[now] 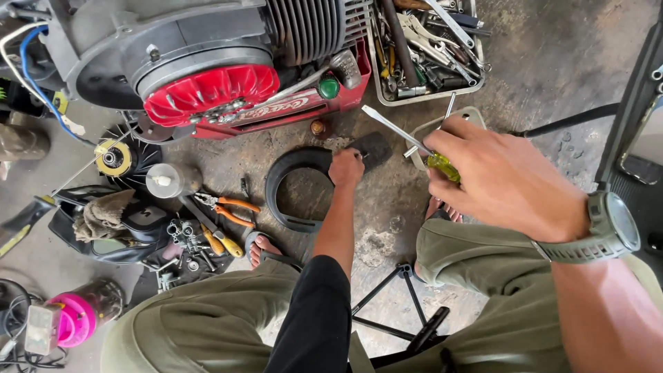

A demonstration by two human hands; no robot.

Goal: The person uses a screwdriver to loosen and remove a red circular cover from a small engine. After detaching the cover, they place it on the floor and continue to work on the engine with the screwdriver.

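Closed tight, the grip of the right hand (497, 176) wraps the yellow handle of a screwdriver (414, 143), whose flat metal blade points up and to the left above the floor. Lower and to the left, the left hand (345, 168) reaches down, its grip pinched narrow on the end of a black curved plastic cover (293, 181) lying on the stained concrete floor (552, 62). Just beyond stands an engine with a red fan wheel (210, 90) and grey cooling fins. At top, a grey metal tray (425, 93) is crammed with wrenches, pliers and other hand tools. To the left, orange-handled pliers (228, 209) lie beside loose nuts and bolts.
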